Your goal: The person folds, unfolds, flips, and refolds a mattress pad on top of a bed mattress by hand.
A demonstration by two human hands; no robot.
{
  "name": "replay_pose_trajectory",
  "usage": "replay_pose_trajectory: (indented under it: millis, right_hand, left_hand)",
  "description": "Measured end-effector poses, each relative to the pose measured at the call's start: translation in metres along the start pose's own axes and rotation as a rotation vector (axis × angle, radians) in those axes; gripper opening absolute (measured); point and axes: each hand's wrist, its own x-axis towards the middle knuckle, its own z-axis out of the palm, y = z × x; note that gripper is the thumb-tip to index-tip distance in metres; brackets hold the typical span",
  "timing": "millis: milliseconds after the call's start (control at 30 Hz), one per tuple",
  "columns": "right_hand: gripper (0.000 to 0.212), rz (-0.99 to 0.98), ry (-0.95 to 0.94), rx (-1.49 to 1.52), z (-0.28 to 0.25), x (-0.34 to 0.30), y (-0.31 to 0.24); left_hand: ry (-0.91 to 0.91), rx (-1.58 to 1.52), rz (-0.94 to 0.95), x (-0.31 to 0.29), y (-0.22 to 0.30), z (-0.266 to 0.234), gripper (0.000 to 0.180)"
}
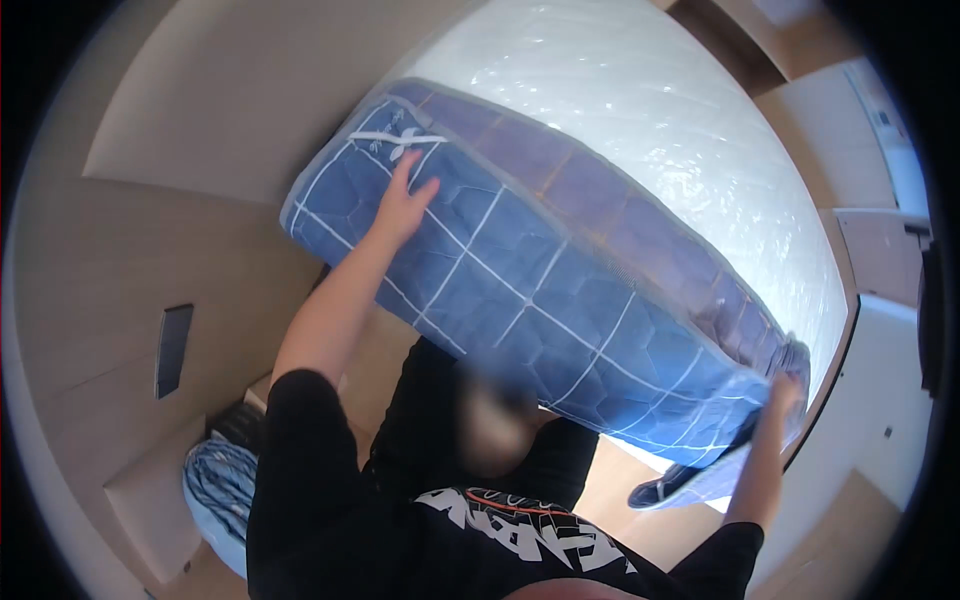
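A blue quilted mattress pad with white grid lines lies folded along the near side of the bed. Its other layer looks purplish with orange lines. My left hand rests on the blue face near the left end, thumb and index finger apart, just below a white tie. At the far right corner my right hand has its fingers closed round the bunched edge of the pad. Part of the pad hangs down below that hand.
A mattress in shiny clear plastic fills the bed. A padded headboard and a wall with a dark panel stand at the left. Striped blue bedding is heaped at lower left. Cabinets line the right.
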Motion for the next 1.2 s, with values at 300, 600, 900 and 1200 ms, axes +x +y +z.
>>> replay_pose_trajectory:
  millis: [300, 600, 900, 1200]
  right_hand:
    - [0.04, -0.813, -0.767, 0.385, 0.146, -0.186, -0.614]
    - [0.033, -0.833, -0.96, 0.232, 0.203, -0.24, -0.786]
    - [0.035, -0.782, -0.858, 0.248, 0.229, -0.187, -0.876]
    - [0.033, -0.699, -0.606, 0.132, 0.264, -0.239, -0.9]
  left_hand:
    - [0.296, 0.469, -0.266, -0.063, -0.122, -0.194, 0.077]
    - [-0.035, -0.314, -0.621, -0.029, -0.167, -0.237, 0.063]
    - [-0.2, -0.187, -0.822, -0.033, -0.211, -0.237, 0.038]
    - [0.184, -0.87, -0.945, -0.049, -0.206, -0.228, 0.034]
